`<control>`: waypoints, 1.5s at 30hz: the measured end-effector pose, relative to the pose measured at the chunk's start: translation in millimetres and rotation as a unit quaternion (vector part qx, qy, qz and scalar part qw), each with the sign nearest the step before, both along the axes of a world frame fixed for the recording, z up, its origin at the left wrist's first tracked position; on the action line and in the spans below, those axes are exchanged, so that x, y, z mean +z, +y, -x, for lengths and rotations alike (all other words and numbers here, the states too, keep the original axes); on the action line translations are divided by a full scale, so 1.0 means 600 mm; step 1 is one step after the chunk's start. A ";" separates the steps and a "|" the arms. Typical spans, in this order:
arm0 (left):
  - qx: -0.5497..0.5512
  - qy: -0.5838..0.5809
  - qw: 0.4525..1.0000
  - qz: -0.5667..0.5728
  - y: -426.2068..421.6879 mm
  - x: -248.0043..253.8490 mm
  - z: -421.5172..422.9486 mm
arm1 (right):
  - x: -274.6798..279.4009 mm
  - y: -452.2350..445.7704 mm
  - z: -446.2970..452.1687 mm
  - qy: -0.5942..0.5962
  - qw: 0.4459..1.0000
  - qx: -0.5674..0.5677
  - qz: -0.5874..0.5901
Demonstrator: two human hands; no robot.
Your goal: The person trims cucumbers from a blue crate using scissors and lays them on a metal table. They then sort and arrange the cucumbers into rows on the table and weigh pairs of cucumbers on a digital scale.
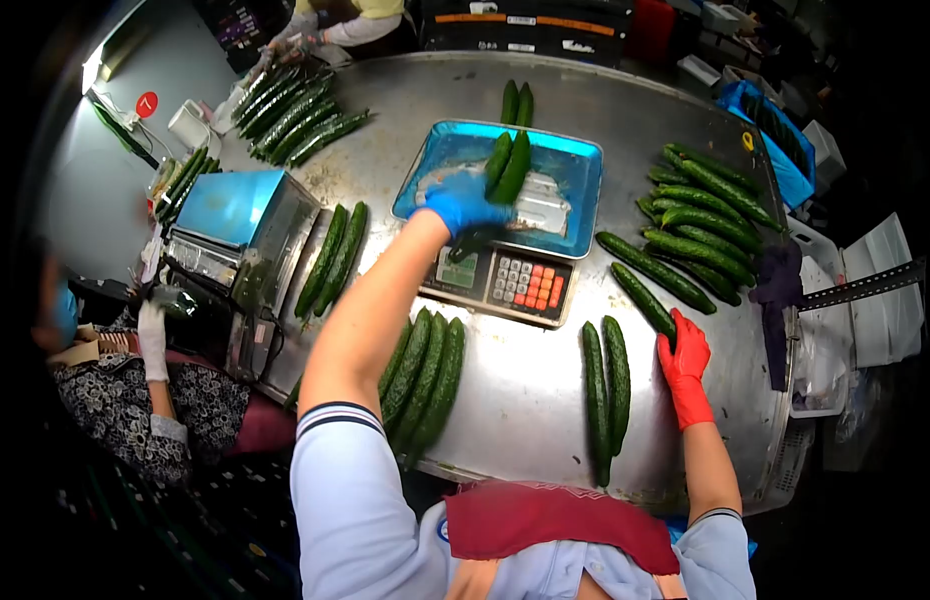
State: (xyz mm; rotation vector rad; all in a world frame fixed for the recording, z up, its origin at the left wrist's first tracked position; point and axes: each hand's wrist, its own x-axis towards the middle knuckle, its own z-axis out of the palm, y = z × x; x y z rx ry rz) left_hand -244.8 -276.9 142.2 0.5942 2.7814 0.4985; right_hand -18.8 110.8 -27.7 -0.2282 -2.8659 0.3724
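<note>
My left hand point(467, 204), in a blue glove and smeared by motion, is closed around two cucumbers point(509, 165) above the blue weighing pan point(587, 190) of a scale. Their dark lower ends show below the glove, over the scale's keypad panel point(525, 285). In a red glove, my right hand point(688, 365) grips the near end of a single cucumber point(640, 295) on the right of the table. To the left of that hand lies a pair of cucumbers point(607, 390). Behind the pan, another pair point(517, 102) lies on the metal.
A pile of cucumbers point(710, 220) covers the table's right side. More lie by my left forearm point(425, 375), beside a second scale point(230, 215), and at the back left point(290, 115). Two co-workers stand at the left point(175, 420) and far side point(355, 25).
</note>
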 end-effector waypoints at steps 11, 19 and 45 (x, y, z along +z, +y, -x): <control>-0.029 0.058 0.990 -0.127 -0.043 0.037 0.048 | 0.007 -0.008 0.002 -0.028 1.000 -0.004 0.001; 0.096 -0.028 0.995 -0.002 0.006 -0.030 0.058 | -0.004 -0.004 0.001 -0.002 1.000 -0.004 0.004; 0.116 -0.113 0.987 0.000 -0.018 -0.170 -0.585 | 0.000 0.004 -0.004 -0.021 1.000 -0.003 -0.011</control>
